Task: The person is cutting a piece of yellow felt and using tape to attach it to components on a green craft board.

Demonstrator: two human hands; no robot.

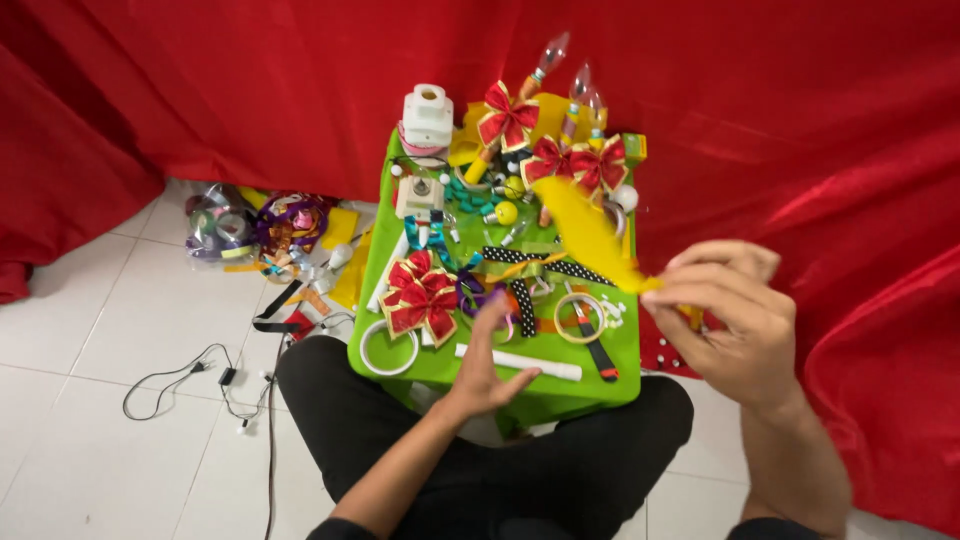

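Observation:
My right hand (725, 320) pinches one end of a yellow felt strip (585, 232), which it holds lifted over the right side of a small green table (560, 385). My left hand (485, 355) hovers over the table's front middle with fingers spread and holds nothing, close to a purple ribbon loop (470, 293) and a white stick (520, 362). Red and gold bows (420, 298) lie just left of that hand. More red bows (545, 140) are tied on candle-shaped bulbs (570, 95) at the back of the table.
White rings (388, 348) and black dotted ribbon (530, 257) lie on the table. A white tape dispenser (427, 118) stands at the back left. Ribbon rolls (260, 225) and black cables (200, 385) lie on the tiled floor to the left. Red cloth (800, 120) hangs all round.

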